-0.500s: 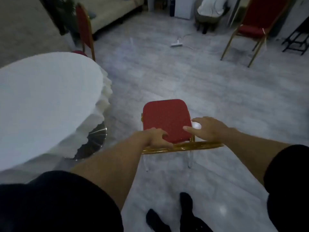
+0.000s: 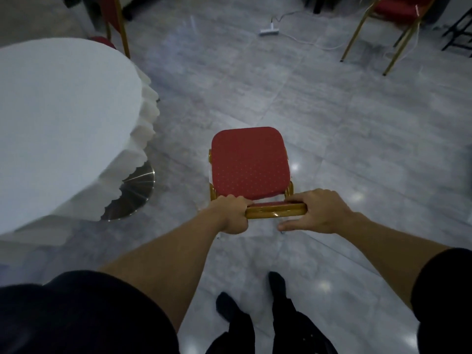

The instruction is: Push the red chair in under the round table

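The red chair (image 2: 249, 162) with a gold frame stands on the floor in front of me, seen from above and behind its backrest. My left hand (image 2: 231, 213) is closed around the left end of the backrest's top rail. My right hand (image 2: 319, 212) grips the right end of that rail, fingers over it and thumb below. The round table (image 2: 58, 118), covered by a white cloth with a pleated skirt, is to the left, apart from the chair. Its shiny metal base (image 2: 135, 192) shows under the cloth.
Another red chair (image 2: 115, 19) stands at the table's far side. A third red chair (image 2: 393, 14) is at the back right. A white power strip (image 2: 268, 30) with a cable lies on the grey tiled floor. My feet (image 2: 255, 310) are below the chair.
Both hands have moved from the seat's rear edge back onto the backrest's top rail and closed on it. The view has tilted down and closer.
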